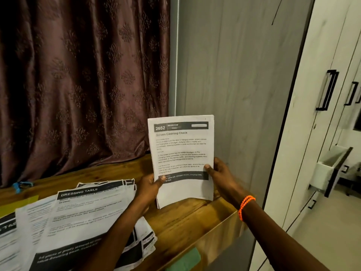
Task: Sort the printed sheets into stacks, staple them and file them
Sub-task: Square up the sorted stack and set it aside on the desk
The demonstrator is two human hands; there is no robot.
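A stack of printed sheets [181, 151], its top page headed "2652 Bedroom, Screen Cleaning Check", stands upright with its lower edge on the wooden tabletop [181, 222]. My left hand [149, 185] grips its lower left edge, thumb on the front. My right hand [219, 173] grips the lower right edge, thumb pressed on the page. More printed sheets [86, 218], the top one headed "Dressing Table", lie fanned out flat on the table to the left. Another pile [7, 237] shows at the far left edge.
A brown patterned curtain [78, 75] hangs behind the table. A grey panel [234, 75] rises at the right of it. White wardrobe doors with black handles [328, 90] and an open drawer [332, 169] stand further right. A blue object [21, 185] lies by the curtain.
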